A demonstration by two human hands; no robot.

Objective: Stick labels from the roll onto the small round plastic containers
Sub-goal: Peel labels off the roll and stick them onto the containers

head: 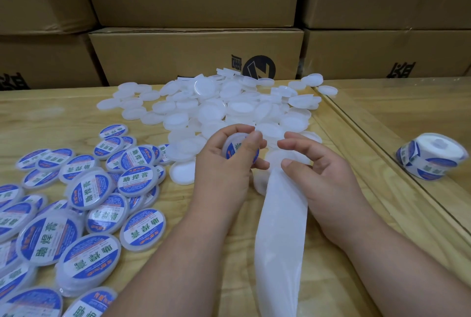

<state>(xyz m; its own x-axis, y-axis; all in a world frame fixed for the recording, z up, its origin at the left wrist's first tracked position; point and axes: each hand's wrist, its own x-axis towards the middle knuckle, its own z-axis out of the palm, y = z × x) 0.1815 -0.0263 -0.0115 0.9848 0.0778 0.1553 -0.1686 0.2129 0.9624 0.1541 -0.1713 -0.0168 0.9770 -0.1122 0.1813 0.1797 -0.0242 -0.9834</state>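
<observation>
Translucent white round container (239, 149) with blue-rimmed label, in left hand (224, 163) grip; right hand (318, 171) loosely open.

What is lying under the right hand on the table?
Under the right hand lies a white backing strip, running toward the camera. Its far end, and the blank containers there, are partly hidden by the fingers.

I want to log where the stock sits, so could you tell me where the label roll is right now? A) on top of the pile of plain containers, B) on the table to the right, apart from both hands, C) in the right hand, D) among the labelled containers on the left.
B: the label roll stands on the table at the right, beyond the groove, well clear of the right hand and left hand.
</observation>
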